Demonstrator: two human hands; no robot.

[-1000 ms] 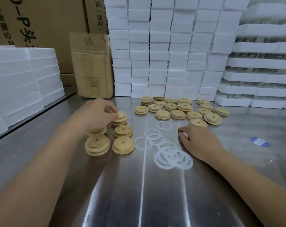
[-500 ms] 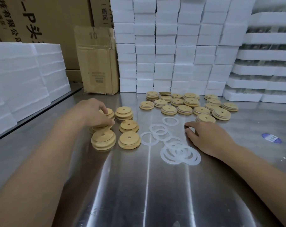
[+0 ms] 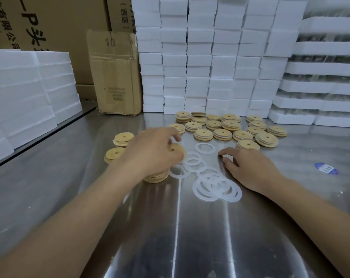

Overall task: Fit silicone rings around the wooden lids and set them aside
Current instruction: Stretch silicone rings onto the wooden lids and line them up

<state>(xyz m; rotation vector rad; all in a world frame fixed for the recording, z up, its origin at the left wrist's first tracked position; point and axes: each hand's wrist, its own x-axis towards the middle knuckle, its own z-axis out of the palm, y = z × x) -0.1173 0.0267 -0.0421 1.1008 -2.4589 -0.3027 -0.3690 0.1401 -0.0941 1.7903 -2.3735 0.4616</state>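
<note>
Bare lids [image 3: 123,138]: round, pale tan wood discs w/ small centre hole, in short stacks left-centre of worktop [image 3: 190,227], partly hidden behind left grip [image 3: 150,155]. Held lid [image 3: 177,150] pinched in that grip, tilted, face toward camera, just above nearest rings. Ringed lids [image 3: 223,134], white band round edge, flat in rows toward back, a few stacked. Silicone rings [image 3: 216,186]: thin, translucent white, flat on worktop centre; several overlapping in front cluster, others chained behind, single ring [image 3: 205,148] apart at back, near ringed lids.

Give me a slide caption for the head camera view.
Left hand holds a wooden lid; right hand rests beside loose silicone rings.
</note>
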